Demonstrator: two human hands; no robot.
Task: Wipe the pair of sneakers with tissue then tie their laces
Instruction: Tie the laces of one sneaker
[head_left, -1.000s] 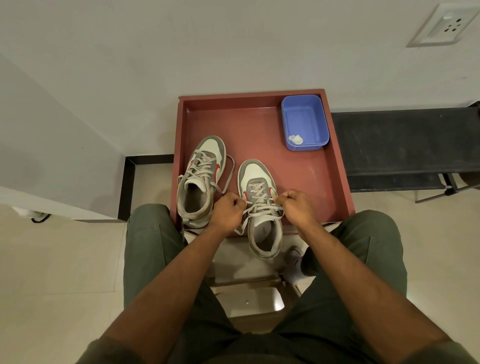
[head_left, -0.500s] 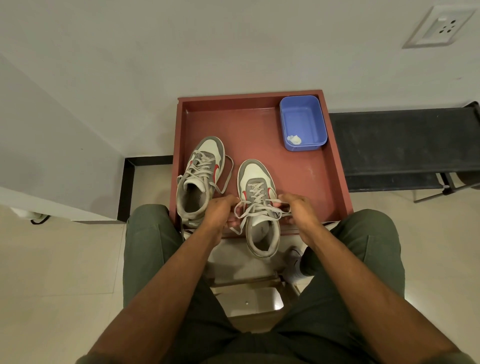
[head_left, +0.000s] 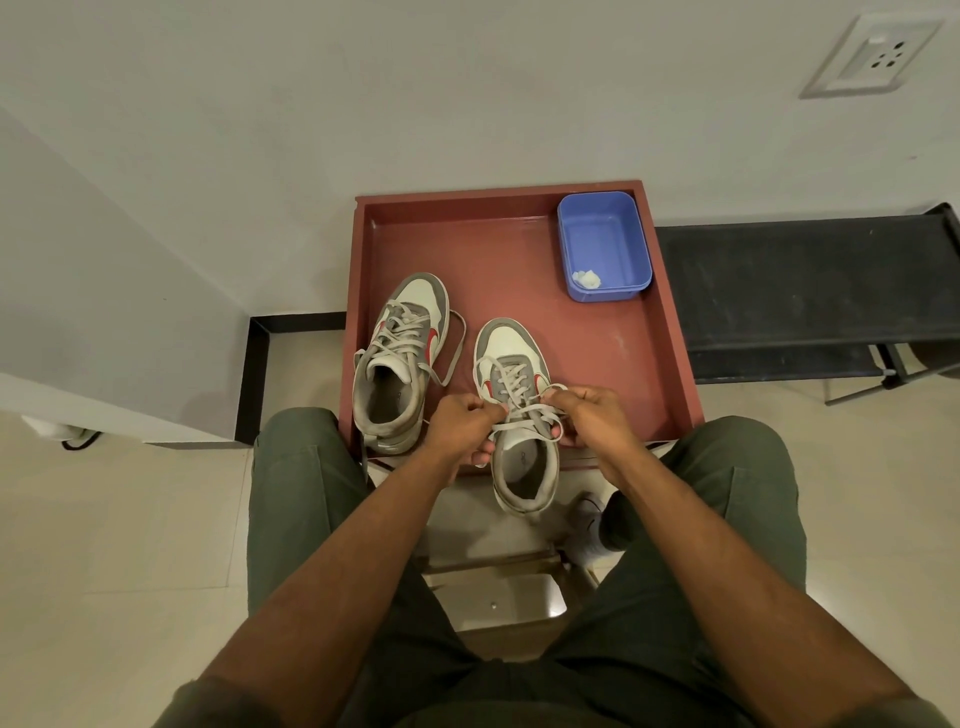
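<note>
Two grey-and-white sneakers with red marks stand on a red-brown tray (head_left: 649, 343). The left sneaker (head_left: 400, 364) has loose laces trailing onto the tray. The right sneaker (head_left: 514, 405) overhangs the tray's front edge. My left hand (head_left: 462, 423) pinches one end of its lace (head_left: 524, 421) at the shoe's left side. My right hand (head_left: 592, 415) pinches the other end at the right side, the lace crossing over the tongue between them. A crumpled white tissue (head_left: 587, 279) lies in a blue plastic tub (head_left: 605, 244).
The tub stands in the tray's back right corner. A black bench (head_left: 800, 291) runs to the right of the tray, against the white wall. My knees in green trousers flank the tray's front edge, with pale floor tiles on both sides.
Both hands kept working the right sneaker's lace: they drew in toward the shoe half a second ago and now hold the ends level across the tongue. The left sneaker has not moved.
</note>
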